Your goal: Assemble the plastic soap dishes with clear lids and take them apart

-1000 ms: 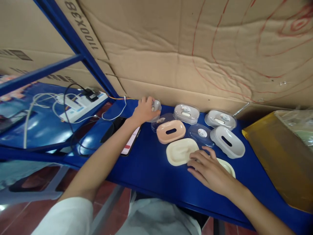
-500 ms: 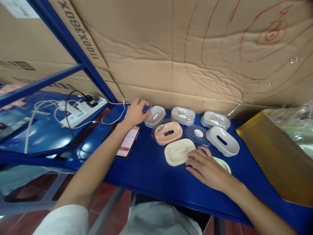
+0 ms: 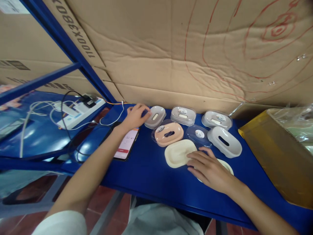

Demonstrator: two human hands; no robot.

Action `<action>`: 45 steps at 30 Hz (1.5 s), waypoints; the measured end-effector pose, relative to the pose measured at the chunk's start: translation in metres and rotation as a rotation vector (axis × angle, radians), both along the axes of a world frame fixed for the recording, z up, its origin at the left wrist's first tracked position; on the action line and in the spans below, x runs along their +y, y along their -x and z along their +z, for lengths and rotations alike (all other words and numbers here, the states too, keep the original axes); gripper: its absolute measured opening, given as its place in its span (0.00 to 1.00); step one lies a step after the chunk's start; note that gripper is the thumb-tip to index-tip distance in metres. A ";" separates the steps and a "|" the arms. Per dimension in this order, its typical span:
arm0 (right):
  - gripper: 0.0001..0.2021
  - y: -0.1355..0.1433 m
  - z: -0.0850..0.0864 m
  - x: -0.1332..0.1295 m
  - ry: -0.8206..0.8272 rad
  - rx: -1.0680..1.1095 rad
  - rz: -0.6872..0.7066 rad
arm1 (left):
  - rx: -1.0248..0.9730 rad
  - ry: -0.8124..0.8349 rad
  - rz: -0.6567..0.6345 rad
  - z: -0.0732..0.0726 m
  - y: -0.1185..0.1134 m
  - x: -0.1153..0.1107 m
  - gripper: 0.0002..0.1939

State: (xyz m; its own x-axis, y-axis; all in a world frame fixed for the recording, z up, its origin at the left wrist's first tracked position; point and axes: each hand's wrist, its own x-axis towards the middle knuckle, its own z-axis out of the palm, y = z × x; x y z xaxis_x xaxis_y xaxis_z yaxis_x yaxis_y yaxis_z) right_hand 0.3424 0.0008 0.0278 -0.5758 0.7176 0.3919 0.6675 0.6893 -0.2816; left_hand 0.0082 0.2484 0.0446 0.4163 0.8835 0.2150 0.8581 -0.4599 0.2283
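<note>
My left hand (image 3: 137, 117) is beside a grey soap dish (image 3: 156, 116) at the back left, thumb and fingers apart and nothing visible in them. My right hand (image 3: 209, 168), fingers spread and slightly bent, has its fingertips at the right edge of a cream oval tray (image 3: 177, 155). A second cream tray (image 3: 227, 165) lies partly hidden under that hand. Between the hands lie a peach soap dish (image 3: 168, 134) with a clear cover and a loose clear lid (image 3: 198, 134) with a round label. A grey slotted tray (image 3: 226, 142) rests right of the lid.
Two lidded grey soap dishes (image 3: 183, 115) (image 3: 217, 119) stand along the cardboard wall (image 3: 151, 58). A phone (image 3: 126, 143) lies by my left forearm. Further left are a power strip (image 3: 83, 112) and cables. A cardboard box (image 3: 276, 156) stands at the right.
My left hand has shifted slightly, its fingers lower and nearer together beside the grey dish. My right hand keeps its place over the cream trays. The view has moved slightly.
</note>
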 end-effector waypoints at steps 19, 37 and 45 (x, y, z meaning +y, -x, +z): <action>0.08 -0.001 0.001 0.001 -0.042 -0.013 -0.001 | 0.126 -0.071 0.074 0.018 -0.049 -0.020 0.21; 0.07 -0.001 0.000 0.002 -0.024 -0.017 0.003 | 0.077 -0.067 -0.031 0.001 -0.046 -0.056 0.13; 0.09 0.000 -0.002 0.003 0.020 -0.023 0.006 | -0.029 0.053 -0.199 -0.004 -0.047 -0.101 0.36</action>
